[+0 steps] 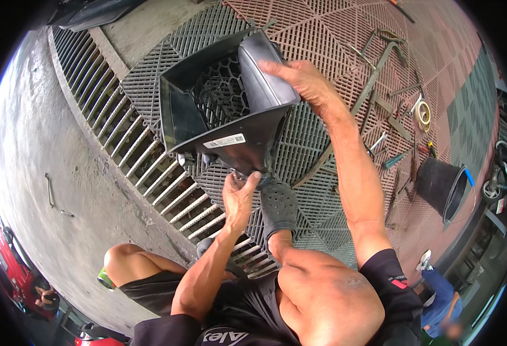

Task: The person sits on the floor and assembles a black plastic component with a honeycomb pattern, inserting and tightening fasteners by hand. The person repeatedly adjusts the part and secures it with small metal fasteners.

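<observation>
A hollow black plastic housing (213, 138) hangs over the floor in front of me, its wide mouth facing up. Honeycomb mesh shows inside it, and a white label is stuck on its near wall. A smooth dark grey plastic panel (259, 75) stands along its right side. My right hand (308, 83) grips the panel and the housing's right edge, thumb on the panel, other fingers mostly hidden. My left hand (239, 199) pinches the narrow lower end from below, its thumb against the plastic. A grey clog (278, 206) on my foot sits just under the housing.
A metal drain grate (109, 124) runs between slatted floor tiles and concrete (75, 207), where a wrench (49, 190) lies. To the right are several hand tools, a yellow ring (423, 113) and a tipped black bucket (438, 181). A person (438, 300) is at lower right.
</observation>
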`<state>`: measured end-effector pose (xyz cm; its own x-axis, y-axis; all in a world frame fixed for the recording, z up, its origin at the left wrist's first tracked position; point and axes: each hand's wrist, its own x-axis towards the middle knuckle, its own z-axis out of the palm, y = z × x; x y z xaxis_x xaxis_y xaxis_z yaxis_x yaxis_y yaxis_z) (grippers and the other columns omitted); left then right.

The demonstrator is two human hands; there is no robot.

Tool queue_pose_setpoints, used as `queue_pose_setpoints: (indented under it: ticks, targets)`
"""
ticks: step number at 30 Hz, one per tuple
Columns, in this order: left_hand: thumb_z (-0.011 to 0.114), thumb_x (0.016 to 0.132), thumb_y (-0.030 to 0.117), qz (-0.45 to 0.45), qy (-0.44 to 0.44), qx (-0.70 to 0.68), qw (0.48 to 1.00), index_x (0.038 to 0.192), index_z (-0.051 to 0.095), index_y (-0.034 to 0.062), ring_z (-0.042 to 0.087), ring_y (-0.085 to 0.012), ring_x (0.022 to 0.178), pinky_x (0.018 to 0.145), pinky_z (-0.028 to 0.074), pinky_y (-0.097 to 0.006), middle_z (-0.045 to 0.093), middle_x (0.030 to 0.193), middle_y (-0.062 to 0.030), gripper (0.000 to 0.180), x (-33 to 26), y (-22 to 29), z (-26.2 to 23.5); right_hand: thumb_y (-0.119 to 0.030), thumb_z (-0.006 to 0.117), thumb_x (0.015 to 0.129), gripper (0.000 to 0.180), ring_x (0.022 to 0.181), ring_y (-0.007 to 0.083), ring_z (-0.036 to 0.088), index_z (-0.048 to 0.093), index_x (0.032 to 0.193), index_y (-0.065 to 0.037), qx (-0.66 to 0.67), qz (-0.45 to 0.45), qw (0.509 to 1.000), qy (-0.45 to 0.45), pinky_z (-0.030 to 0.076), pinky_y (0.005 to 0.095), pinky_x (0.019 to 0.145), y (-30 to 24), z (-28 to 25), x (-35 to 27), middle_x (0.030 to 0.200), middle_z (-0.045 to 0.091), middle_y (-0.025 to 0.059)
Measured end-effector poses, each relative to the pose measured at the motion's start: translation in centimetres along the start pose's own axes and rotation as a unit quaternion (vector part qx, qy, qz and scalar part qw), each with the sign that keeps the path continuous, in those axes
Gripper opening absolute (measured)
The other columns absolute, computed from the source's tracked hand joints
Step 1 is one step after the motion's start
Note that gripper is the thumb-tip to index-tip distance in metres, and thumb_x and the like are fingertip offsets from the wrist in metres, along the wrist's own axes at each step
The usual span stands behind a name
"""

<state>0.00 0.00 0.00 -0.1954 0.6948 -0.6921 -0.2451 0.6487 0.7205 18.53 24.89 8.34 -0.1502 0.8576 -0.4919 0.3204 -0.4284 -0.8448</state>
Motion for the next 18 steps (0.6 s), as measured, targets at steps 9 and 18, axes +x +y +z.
queue_pose_setpoints:
  ticks: [9,18]
  targets:
    - [0.057,0.088,0.007,-0.013,0.013,0.043,0.999,0.120,0.071,0.0001,0.057,-0.0080,0.083,0.079,0.047,-0.024,0.069,0.099,0.0015,0.036,3.2,2.6,-14.3,-0.031,0.072,0.094,0.034,0.073,0.0073,0.057,0.076,0.096,0.003,0.115,0.031,0.993,-0.012,0.046,0.0268,0.067,1.7,6.4,-14.2,0.081,0.070,0.0005]
    - [0.064,0.098,0.021,-0.021,-0.089,0.208,0.974,0.102,0.074,0.0023,0.049,-0.0027,0.073,0.066,0.039,-0.023,0.064,0.086,0.0076,0.021,5.5,7.3,-16.9,-0.002,0.075,0.092,0.025,0.105,0.0114,0.063,0.070,0.116,-0.004,0.401,0.096,0.908,-0.068,0.052,0.0306,0.091,3.2,10.3,-22.1,0.111,0.071,0.0025]
